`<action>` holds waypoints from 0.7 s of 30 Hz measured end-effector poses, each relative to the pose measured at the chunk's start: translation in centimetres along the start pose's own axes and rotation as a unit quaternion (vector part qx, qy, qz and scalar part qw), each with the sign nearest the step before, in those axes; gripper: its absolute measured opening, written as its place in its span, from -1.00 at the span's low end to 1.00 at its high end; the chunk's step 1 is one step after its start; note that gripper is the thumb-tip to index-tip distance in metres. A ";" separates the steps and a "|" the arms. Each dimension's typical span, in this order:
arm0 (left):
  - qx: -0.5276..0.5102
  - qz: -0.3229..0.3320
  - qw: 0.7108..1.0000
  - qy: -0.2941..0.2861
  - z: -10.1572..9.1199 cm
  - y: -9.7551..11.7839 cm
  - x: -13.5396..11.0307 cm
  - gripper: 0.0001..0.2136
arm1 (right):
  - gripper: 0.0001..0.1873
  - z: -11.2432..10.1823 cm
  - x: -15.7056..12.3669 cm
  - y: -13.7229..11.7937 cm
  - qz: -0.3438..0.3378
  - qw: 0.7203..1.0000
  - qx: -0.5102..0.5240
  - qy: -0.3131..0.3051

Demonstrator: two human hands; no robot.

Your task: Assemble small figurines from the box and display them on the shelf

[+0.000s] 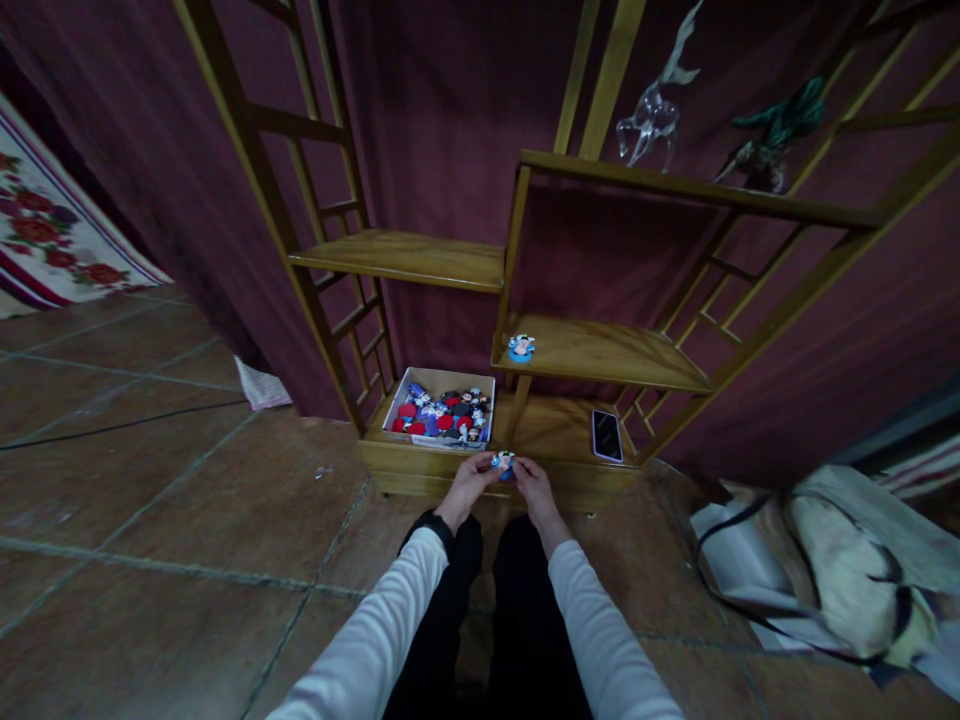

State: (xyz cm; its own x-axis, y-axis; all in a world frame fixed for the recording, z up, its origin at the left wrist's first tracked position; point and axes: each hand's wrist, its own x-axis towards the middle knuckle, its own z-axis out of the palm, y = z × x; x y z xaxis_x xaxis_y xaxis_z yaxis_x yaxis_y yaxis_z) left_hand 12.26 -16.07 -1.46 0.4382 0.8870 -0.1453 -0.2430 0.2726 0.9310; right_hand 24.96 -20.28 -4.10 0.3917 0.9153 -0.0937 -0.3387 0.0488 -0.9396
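Note:
Between my two hands is a small figurine [503,462] with a blue base and white and dark parts. My left hand [472,482] pinches it from the left, and my right hand [533,484] has its fingers closed on the right side. Just beyond, at the left of the bottom shelf, sits an open cardboard box [491,410] filled with several small figures in red, purple, white and black. A similar blue-based figurine [521,348] stands at the left end of the middle right shelf.
A phone [607,436] lies on the right of the wooden shelf unit's bottom board [559,425]. Higher up stand a clear glass horse [652,120] and a dark green ornament [780,125]. A bag [840,560] rests on the floor at right; a cable [127,425] crosses the left.

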 end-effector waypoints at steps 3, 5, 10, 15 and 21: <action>-0.021 -0.034 0.999 0.007 -0.1 0.5 -0.2 -0.63 | -0.68 0.2 -0.4 -0.5 0.005 1.000 0.009 -0.003; -0.041 -0.049 0.998 0.007 -0.3 0.8 -0.4 -0.63 | -0.69 0.4 -0.7 -0.9 0.005 1.000 0.016 -0.001; -0.078 -0.069 0.994 0.017 -0.7 1.2 -0.6 -0.65 | -0.67 0.8 -1.1 -1.5 0.010 1.000 0.026 0.012; -0.081 -0.068 0.994 0.012 -1.0 1.0 -0.5 -0.62 | -0.65 0.8 -1.4 -1.8 0.008 1.000 0.015 0.000; -0.086 -0.039 0.996 -0.009 -1.1 1.0 -0.6 -0.57 | -0.64 0.5 -1.6 -1.9 -0.002 0.998 0.034 -0.053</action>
State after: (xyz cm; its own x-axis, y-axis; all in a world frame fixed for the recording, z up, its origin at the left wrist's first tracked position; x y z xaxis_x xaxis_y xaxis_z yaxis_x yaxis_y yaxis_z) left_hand 10.83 -15.88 -0.79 0.4766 0.8542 -0.2079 -0.3510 0.4017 0.8459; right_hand 24.59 -21.63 -1.97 0.3013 0.9522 -0.0501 -0.3956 0.0770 -0.9152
